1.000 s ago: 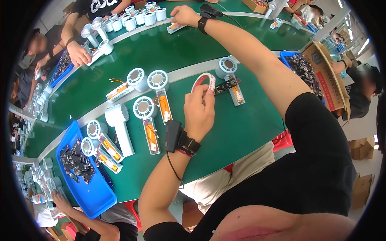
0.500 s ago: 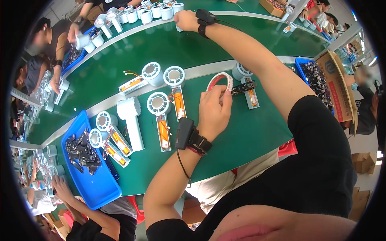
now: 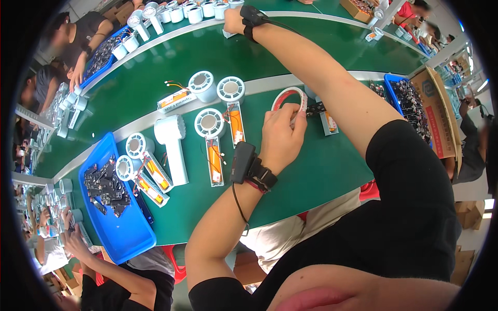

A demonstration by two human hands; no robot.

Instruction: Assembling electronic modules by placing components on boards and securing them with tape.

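My left hand point(image 3: 281, 136) is closed on the rim of a red-and-white tape roll point(image 3: 288, 96), held upright above the green table. Beside the roll, a black circuit board point(image 3: 314, 108) lies near an opened fan handle point(image 3: 329, 123), partly hidden by my right arm. My right hand point(image 3: 234, 20) reaches across to the far side, fingers curled round something whose pale edge shows below; its kind is hidden. Left of my left hand lie several light-blue handheld fans with opened handles, such as one fan point(image 3: 209, 123), showing orange batteries and loose wires. One white fan point(image 3: 170, 129) has a closed handle.
A blue tray point(image 3: 127, 236) of black circuit boards lies at left, another blue tray point(image 3: 392, 78) at right beside a cardboard box point(image 3: 433, 114). A raised metal edge point(image 3: 259, 85) divides my table from the green belt point(image 3: 192, 59). Other people work at left and beyond.
The whole view has shifted slightly. My left hand and the tape roll have come closer to the circuit board, covering part of it. A person's hand at far left has left a fan.
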